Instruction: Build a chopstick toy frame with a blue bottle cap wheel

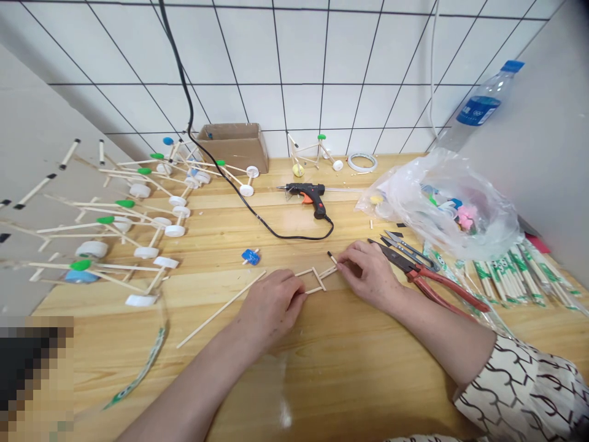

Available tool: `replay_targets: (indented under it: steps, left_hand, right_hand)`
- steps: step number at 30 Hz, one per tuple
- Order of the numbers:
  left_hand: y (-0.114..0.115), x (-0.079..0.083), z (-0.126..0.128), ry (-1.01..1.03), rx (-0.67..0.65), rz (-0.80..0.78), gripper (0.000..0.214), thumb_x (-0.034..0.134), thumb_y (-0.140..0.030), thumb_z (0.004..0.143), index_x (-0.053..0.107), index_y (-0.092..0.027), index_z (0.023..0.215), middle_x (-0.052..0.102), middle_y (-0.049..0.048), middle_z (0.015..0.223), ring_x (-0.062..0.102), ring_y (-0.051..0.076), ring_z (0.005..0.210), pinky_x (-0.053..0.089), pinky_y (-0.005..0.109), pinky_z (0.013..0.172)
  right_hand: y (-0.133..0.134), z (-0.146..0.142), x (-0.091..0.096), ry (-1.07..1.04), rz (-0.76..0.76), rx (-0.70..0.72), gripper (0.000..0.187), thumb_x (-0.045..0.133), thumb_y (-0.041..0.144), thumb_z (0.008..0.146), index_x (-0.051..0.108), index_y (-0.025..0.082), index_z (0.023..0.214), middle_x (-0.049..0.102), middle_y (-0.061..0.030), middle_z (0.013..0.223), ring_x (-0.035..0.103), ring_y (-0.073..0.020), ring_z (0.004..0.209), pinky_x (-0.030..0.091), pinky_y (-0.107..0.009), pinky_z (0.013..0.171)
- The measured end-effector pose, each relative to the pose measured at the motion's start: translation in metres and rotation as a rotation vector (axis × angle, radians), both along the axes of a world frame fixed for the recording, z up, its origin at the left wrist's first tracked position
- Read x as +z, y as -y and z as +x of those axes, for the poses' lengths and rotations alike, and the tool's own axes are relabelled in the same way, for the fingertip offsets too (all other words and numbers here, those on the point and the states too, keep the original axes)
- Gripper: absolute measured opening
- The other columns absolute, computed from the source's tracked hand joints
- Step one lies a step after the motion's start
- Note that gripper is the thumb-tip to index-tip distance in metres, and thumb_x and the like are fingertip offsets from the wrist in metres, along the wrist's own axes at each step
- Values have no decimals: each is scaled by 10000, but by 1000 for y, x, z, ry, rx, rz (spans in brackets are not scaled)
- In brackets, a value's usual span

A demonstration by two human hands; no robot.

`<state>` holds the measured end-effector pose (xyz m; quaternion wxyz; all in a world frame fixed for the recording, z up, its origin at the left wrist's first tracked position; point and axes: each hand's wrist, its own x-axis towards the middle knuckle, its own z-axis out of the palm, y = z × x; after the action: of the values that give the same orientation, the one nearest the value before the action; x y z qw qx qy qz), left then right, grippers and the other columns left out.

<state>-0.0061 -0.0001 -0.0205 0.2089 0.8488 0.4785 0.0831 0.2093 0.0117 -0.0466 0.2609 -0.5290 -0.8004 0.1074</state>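
My left hand (271, 304) rests on the wooden table (322, 368), fingers curled and pinching the left end of a small frame of thin wooden sticks (317, 279). At the frame's right end, my right hand (370, 273) pinches the sticks, one of which has a dark tip. A long single stick (221, 310) lies to the left of my left hand. A blue bottle cap on a short stick (251, 256) sits just beyond it.
A black and orange glue gun (308, 195) with its cable lies behind the frame. Red-handled pliers (432, 279), snips (407, 245), a plastic bag of caps (451, 202), wrapped chopsticks (506, 276) lie right. Several stick-and-cap models (138, 215) fill the left. Cardboard box (234, 146), tape roll (362, 162), water bottle (478, 107) stand behind.
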Motion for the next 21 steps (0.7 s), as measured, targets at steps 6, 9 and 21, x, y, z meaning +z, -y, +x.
replay_targets:
  steps: [6, 9, 21]
  left_hand:
    - [1, -1, 0, -10, -16, 22, 167, 451, -164, 817, 583, -188, 718, 611, 31, 775, 561, 159, 741, 407, 258, 634]
    - [1, -1, 0, -13, -17, 32, 161, 456, -158, 811, 581, -188, 714, 609, 29, 765, 559, 156, 730, 402, 255, 623]
    - [1, -3, 1, -7, -17, 28, 159, 458, -161, 813, 581, -181, 713, 603, 27, 766, 555, 155, 739, 407, 257, 643]
  right_hand:
    - [0, 0, 0, 1, -1, 3, 97, 524, 202, 820, 615, 187, 791, 600, -42, 756, 543, -169, 724, 341, -319, 699]
    - [0, 1, 0, 2, -2, 2, 96, 527, 201, 817, 619, 184, 794, 600, -42, 755, 543, -168, 723, 340, -320, 702]
    - [0, 0, 0, -14, 15, 1, 95, 528, 191, 815, 616, 180, 778, 591, -36, 736, 538, -163, 706, 339, -315, 697]
